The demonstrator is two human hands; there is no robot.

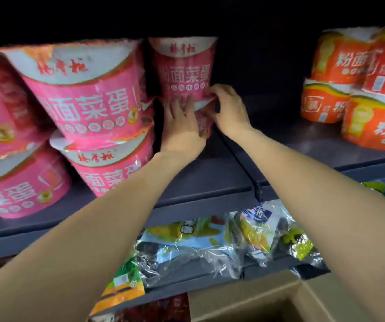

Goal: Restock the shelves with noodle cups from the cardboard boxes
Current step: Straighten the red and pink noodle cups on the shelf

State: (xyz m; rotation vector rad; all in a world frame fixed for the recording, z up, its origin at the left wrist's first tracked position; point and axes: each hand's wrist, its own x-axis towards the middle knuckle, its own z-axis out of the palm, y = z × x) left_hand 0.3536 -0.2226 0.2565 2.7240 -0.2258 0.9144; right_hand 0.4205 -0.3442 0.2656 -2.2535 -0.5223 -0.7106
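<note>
Deep on the grey shelf (210, 180) stand two stacked pink noodle cups; the upper one (183, 66) rests on a lower one (204, 124) that is mostly hidden by my hands. My left hand (182, 122) lies flat against the left side of the lower cup. My right hand (228, 108) curls its fingers around the right side, where the two cups meet. More pink cups (87, 89) are stacked in two layers to the left.
Orange noodle cups (358, 89) are stacked at the right of the shelf, with a bare stretch between them and the pink ones. Below hangs a shelf of snack bags (210, 242). An open cardboard box (268, 298) sits at the bottom right.
</note>
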